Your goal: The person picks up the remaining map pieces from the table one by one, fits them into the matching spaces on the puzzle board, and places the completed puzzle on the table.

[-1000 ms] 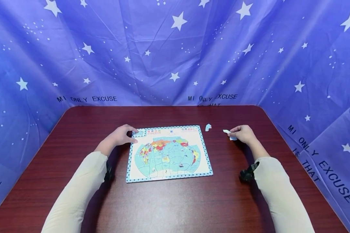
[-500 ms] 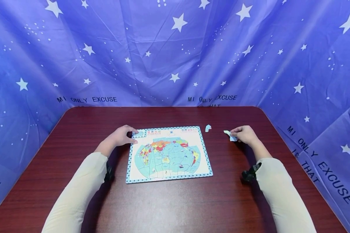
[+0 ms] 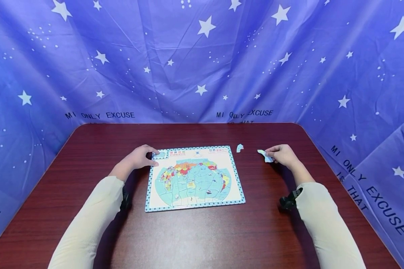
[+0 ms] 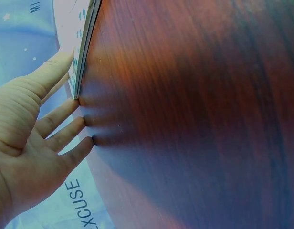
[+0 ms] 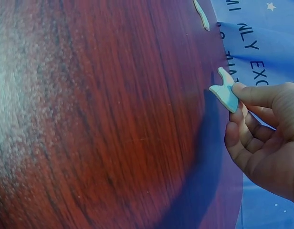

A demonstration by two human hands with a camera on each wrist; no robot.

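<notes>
A world-map jigsaw board (image 3: 235,186) with a blue dotted border lies flat on the table, many of its pieces fitted together. My left hand (image 3: 141,157) is at its upper left corner. In the left wrist view the thumb lies over the board's edge (image 4: 84,38), and the other fingers stretch out, spread, with tips at the corner and on the table. To the right of the board, my right hand (image 3: 282,154) pinches a pale blue puzzle piece (image 5: 226,98) between thumb and fingers, close over the table. Another puzzle piece (image 3: 240,148) lies just off the board's upper right corner.
The dark red wooden table (image 3: 188,239) reaches back to a blue curtain (image 3: 175,74) printed with white stars and lettering. Curtain also hangs along both sides. A black wrist device (image 3: 287,201) sits at the right sleeve's cuff.
The puzzle piece in my right hand has turned slightly, so more of its face shows. My left hand, the board and the loose piece stay where they were.
</notes>
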